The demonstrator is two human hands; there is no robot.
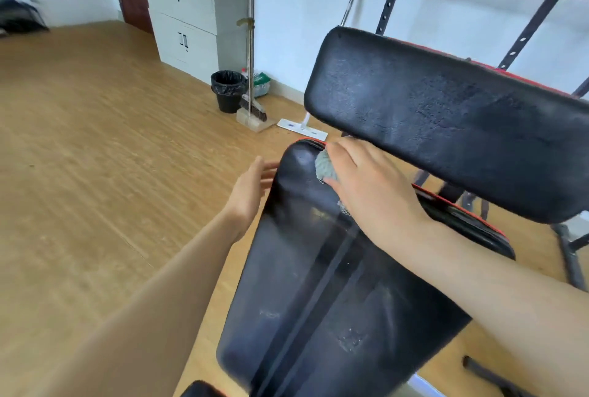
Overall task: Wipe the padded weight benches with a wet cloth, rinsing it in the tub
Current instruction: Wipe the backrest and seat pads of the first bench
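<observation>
A black padded bench pad [306,285] with red trim runs from the lower middle toward the centre. A second black pad [446,116] tilts above it at the right. My right hand [373,186] presses a grey cloth [325,168] flat onto the far end of the lower pad. Most of the cloth is hidden under the palm. My left hand [251,192] hovers with fingers apart at the pad's left edge, holding nothing. No tub is in view.
A black metal rack [526,23] with a bar stands behind the benches. By the white wall are a black bin [228,90], a broom and dustpan [253,113] and a flat mop head [301,129]. White cabinets [185,11] stand further back. Wooden floor spreads to the left.
</observation>
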